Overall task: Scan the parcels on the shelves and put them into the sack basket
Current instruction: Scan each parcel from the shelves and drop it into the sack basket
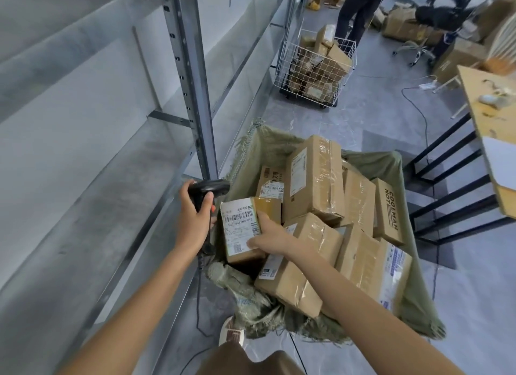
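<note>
Cardboard parcel, small and brown with a white barcode label (245, 229), sits over the near-left corner of the green woven sack basket (413, 277) — released there, it could slip into the dark gap beside the stacked boxes, label hidden. Right hand (272, 236) grips its right edge, arm extended; left hand (195, 215) clasps the black handheld scanner (208, 191), raised just beside the label.

Your shelving (192, 75) on the left is matt grey galvanised-looking metal, with dull, slightly mottled decks. Sack basket (416, 299) is lined with coarse olive woven cloth, frayed along the rim. The small parcel (243, 229) you hold is brown cardboard with a smooth white paper label; the parcels in the sack (315, 179) are the same cardboard, wrapped in glossy clear tape. Your scanner (208, 191) is matt black plastic. Far wire cart (315, 67) is white-coated metal. Table (485, 106) on the right has a pale wood top; the floor (363, 117) is smooth grey.
</note>
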